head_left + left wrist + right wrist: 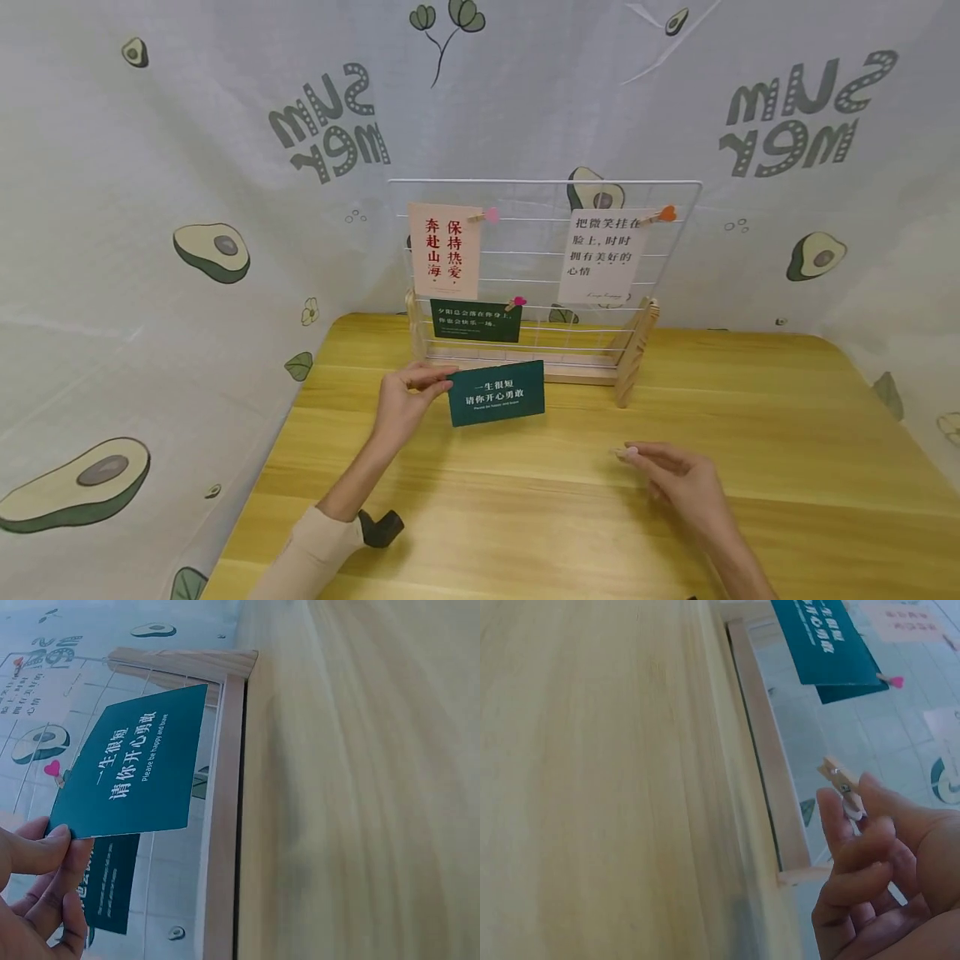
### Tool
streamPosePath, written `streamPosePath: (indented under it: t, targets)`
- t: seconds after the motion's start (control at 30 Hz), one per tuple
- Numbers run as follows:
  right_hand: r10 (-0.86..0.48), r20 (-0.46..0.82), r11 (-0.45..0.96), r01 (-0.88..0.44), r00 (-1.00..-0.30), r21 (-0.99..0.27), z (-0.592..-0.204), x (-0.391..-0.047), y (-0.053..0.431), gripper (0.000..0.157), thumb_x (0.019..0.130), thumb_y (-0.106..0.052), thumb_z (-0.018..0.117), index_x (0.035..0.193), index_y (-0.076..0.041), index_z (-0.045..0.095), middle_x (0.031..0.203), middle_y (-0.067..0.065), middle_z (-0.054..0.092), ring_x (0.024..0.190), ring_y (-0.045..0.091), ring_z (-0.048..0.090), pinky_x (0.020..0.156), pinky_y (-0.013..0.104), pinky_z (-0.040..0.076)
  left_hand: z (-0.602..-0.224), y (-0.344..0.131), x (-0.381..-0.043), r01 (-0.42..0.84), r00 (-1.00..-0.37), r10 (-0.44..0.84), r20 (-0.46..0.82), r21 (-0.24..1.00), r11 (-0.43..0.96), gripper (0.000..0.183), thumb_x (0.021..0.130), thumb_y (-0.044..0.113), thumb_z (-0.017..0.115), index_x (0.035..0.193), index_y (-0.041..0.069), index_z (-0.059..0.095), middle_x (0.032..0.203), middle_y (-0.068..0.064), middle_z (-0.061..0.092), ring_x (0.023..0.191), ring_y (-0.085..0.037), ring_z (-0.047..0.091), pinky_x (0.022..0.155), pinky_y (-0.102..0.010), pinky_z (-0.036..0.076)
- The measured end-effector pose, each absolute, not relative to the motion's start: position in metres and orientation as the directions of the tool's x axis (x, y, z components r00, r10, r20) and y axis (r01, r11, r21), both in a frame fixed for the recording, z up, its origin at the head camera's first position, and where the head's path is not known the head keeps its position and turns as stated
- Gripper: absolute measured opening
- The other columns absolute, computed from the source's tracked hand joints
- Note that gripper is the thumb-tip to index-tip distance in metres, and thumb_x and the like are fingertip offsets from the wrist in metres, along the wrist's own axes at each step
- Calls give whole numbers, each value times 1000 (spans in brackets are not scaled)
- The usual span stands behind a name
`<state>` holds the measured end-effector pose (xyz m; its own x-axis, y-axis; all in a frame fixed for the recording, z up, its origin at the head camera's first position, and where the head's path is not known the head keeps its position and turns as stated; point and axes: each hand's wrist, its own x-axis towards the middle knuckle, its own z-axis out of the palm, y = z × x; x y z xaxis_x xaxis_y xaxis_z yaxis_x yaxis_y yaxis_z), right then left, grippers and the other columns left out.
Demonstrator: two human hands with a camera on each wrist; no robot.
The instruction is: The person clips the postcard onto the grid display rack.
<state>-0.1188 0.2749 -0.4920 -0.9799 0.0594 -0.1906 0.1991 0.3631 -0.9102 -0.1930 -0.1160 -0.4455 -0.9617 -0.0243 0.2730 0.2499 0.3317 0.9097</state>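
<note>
My left hand (402,406) pinches a teal card (497,393) with white lettering by its left edge, in front of the rack's lower left. In the left wrist view the thumb lies over a corner of that card (135,765). Out to the right, above the table, my right hand (686,487) holds a small wooden clothespin (625,454) between thumb and fingertips. The right wrist view shows the clothespin (840,780) with its wooden end pointing away from the hand. A white wire grid rack (525,279) on a wooden base stands behind both hands.
Clipped to the rack are a pink card with red characters (444,252), a white card (602,257) and a dark green card (476,322). Heart clothespins in pink, orange (667,214) and magenta hold them. A yellow wooden table (525,517) lies beneath; an avocado-print curtain (247,333) hangs behind.
</note>
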Motion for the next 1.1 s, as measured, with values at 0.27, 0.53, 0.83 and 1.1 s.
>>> streamPosePath:
  t: [0.27,0.53,0.83,1.1]
  targets:
    - [69,-262,337,269,-963,-902,-498,-122,269,50,93,-38,77,128,-3,71,103,-7,79,61,8,53,57,26,51,-432,-89,-224,353,-934,58,352,884,306,20,89,-3,76,106,4,82,95,-16,74,80,-24,68,59,-15,46]
    - [62,-238,335,245,-969,-910,-508,-123,268,43,95,-32,77,121,2,69,91,-3,76,62,9,55,56,26,50,-421,-52,-245,431,-899,88,428,836,341,18,90,-1,76,105,6,83,94,-14,73,76,-21,62,58,-17,40]
    - [62,-243,366,249,-968,-897,-514,-120,267,42,95,-35,75,121,-2,71,85,-3,71,58,8,49,55,25,47,-413,-17,-266,517,-842,99,530,741,427,15,90,3,78,102,9,84,90,-9,74,65,-16,57,57,-16,35]
    - [8,-223,387,208,-975,-898,-515,-120,267,37,98,-31,72,119,0,71,62,-4,49,54,7,45,56,27,46,-411,2,-270,558,-778,62,625,643,524,13,90,6,78,99,12,85,90,-7,75,65,-18,63,57,-15,36]
